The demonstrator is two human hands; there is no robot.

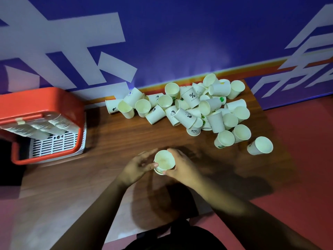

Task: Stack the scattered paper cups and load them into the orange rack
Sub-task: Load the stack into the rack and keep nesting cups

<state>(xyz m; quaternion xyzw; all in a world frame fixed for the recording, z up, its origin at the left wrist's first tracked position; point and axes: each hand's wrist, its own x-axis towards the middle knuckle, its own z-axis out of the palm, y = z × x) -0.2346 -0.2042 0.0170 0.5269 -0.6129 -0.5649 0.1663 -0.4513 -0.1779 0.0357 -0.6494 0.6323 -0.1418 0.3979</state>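
Bare wood lies open on the table (111, 159) between the orange rack (45, 98) at its left end and the heap of loose cups (191, 107) against the wall. One cup (260, 146) lies on its side at the right edge. The rack holds stacked rows of cups (45, 126) lying sideways (three or four, too blurred to count). The left hand (138, 168) and right hand (182, 166) both curl round a short nested stack (164, 161), mouth up, near the front. The heap holds some forty cups.
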